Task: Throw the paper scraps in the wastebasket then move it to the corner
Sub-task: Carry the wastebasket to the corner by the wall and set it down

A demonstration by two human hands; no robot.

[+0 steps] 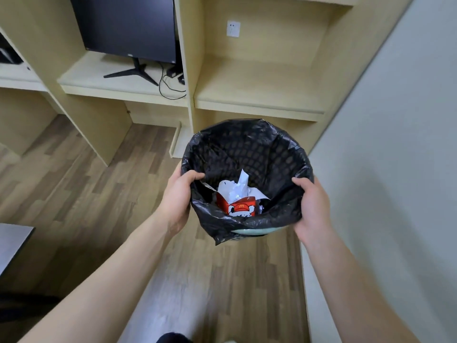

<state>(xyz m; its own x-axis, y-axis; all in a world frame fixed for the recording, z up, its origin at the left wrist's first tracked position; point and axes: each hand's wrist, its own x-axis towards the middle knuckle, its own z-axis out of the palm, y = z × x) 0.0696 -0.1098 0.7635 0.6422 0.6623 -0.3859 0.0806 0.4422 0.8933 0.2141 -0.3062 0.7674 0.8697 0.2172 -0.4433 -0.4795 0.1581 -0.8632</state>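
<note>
The wastebasket (249, 149) is round, pale green, with a mesh wall and a black plastic liner folded over its rim. I hold it up above the wooden floor. My left hand (179, 196) grips the rim on the left, thumb hooked inside the liner. On the opposite side my right hand (312, 206) clasps the rim, thumb over the edge. White crumpled paper scraps (235, 186) lie at the bottom, next to a red fast-food box (241, 206).
Pale wooden desk cubicles fill the back: one holds a black monitor (128, 28) with cables, the one beyond the basket (259, 90) has a wall socket (233, 28). A white wall (395, 144) runs along the right. A dark tabletop corner (12, 241) juts in at left.
</note>
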